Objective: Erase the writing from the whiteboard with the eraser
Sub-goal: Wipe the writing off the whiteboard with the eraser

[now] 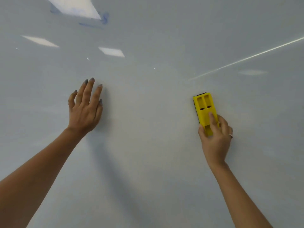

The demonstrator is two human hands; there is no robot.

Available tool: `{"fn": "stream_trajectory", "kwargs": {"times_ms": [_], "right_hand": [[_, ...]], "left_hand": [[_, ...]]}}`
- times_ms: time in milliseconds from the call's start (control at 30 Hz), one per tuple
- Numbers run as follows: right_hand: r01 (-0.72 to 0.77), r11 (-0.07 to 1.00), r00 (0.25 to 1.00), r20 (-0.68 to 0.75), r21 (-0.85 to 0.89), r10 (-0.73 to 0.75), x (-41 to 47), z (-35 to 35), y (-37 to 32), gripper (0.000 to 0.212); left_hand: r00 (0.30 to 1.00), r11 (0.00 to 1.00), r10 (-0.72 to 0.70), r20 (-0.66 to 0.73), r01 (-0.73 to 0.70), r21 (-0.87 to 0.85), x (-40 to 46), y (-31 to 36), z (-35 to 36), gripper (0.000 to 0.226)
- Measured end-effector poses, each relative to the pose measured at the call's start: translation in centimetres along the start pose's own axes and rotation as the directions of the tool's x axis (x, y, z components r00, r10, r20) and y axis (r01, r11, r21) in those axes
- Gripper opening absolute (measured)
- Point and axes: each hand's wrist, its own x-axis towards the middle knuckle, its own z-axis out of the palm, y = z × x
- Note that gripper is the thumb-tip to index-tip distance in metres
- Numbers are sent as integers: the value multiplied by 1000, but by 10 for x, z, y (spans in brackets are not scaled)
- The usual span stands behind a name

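While our right hand (215,137) curls thumb and fingers around the near end of the yellow eraser (204,111), we keep its dark pad flat on the whiteboard (156,112), ready for wiping. Our left hand (85,107) spreads straight fingers on the board, likely as a brace. Blue smears (98,20) remain at far left, well apart from the eraser.

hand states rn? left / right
Left hand: open, fingers spread against the whiteboard, holding nothing.
Right hand: closed around the yellow eraser.
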Motion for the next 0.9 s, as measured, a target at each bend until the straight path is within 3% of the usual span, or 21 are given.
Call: {"fn": "stream_trajectory", "kwargs": {"times_ms": [67,200,400,567,700,900], "right_hand": [[-75,997,997,-22,33,76,25,12,-29,52],[-62,995,997,-41,75,66,53,38,-98,52],[170,979,983,44,115,-176,30,68,-186,52],[280,955,946,138,100,-292,-7,70,-192,49],[160,985,983,84,61,-165,-20,58,-164,55],[-164,986,986,-14,38,165,17,50,-160,58]], "left_hand": [[1000,1000,-6,17,6,9,14,-25,-2,49],[996,999,-44,82,42,19,29,-63,-5,52],[986,998,-45,162,52,-36,32,-86,-7,59],[987,996,-17,160,30,-81,29,-90,-5,59],[993,996,-15,119,25,-80,28,-90,-1,57],[993,998,-18,114,26,-64,29,-92,3,57]]}}
